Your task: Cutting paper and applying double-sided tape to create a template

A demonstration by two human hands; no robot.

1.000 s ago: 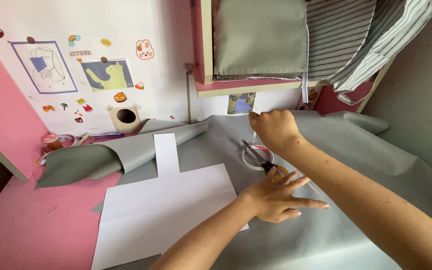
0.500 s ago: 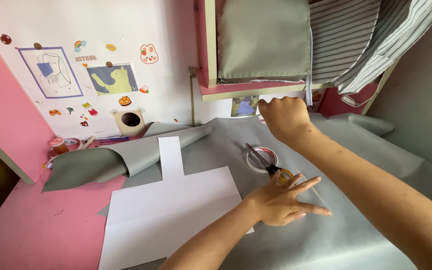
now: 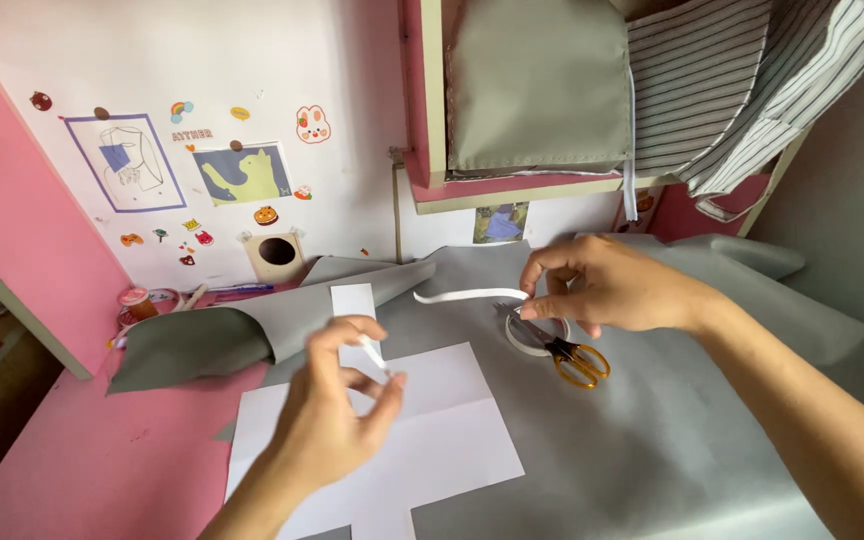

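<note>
From the head camera, the right hand (image 3: 607, 285) pinches one end of a white tape strip (image 3: 467, 295) above the tape roll (image 3: 532, 335) and scissors (image 3: 562, 352). The left hand (image 3: 337, 415) pinches the other end over the white paper pattern (image 3: 432, 440) on grey fabric (image 3: 672, 430). Keeping the strip taut and untwisted would help it lay flat.

Paper pattern (image 3: 422, 430) lies on the fabric (image 3: 672, 440), scissors (image 3: 564, 350) on a tape roll (image 3: 524, 340) to its right

Small stickers (image 3: 313, 124) on white wall, upper left: rabbit, rainbow, pumpkin, fruit shapes, multicoloured. Two taped drawings: blue-framed sketch (image 3: 124, 162), blue-and-yellow animal picture (image 3: 240, 172). Small blue picture (image 3: 501, 222) under pink shelf. No packages, no screens.
</note>
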